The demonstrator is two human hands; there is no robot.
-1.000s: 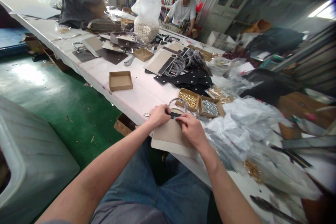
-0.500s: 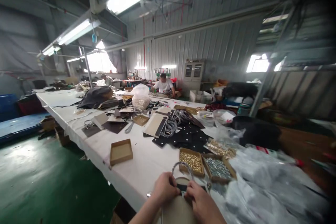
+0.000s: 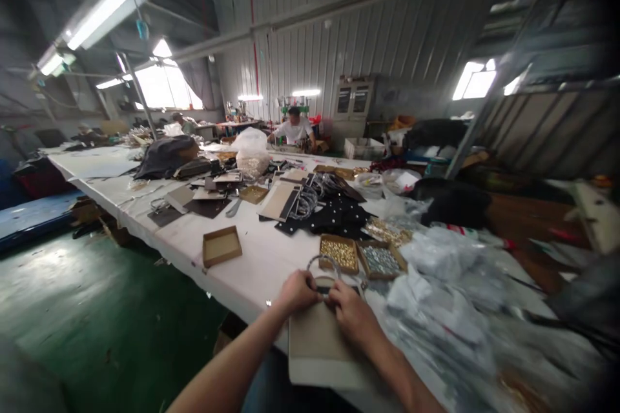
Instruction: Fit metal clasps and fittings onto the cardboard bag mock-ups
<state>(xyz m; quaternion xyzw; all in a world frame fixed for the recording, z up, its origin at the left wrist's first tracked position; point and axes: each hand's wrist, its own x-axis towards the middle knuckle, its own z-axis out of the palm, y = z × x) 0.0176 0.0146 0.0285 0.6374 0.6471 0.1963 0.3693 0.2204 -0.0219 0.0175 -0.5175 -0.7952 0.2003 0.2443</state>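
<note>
A beige panel (image 3: 317, 339) with a dark strip near its top and a grey loop handle (image 3: 323, 259) lies at the table's near edge, below the head camera. My left hand (image 3: 299, 292) is closed, its thumb and fingers pinching at the dark strip from the left. Close beside it, my right hand (image 3: 352, 311) pinches the same strip from the right, the fingertips almost touching. Any small part between the fingertips is hidden. Just beyond the handle, gold-coloured metal pieces (image 3: 338, 252) fill one small cardboard box, and silver-coloured pieces (image 3: 380, 259) fill another.
An open cardboard tray (image 3: 221, 247) sits left on the white table (image 3: 261, 245). Further back lie beige-and-black panels with handles (image 3: 281, 199) and studded black pieces (image 3: 334, 219). Crumpled clear plastic bags (image 3: 436, 297) spread to the right. A person (image 3: 296, 131) sits beyond the table.
The camera view has tilted down, so more of the panel and my forearms show. Both hands keep their pinch at the dark strip.
</note>
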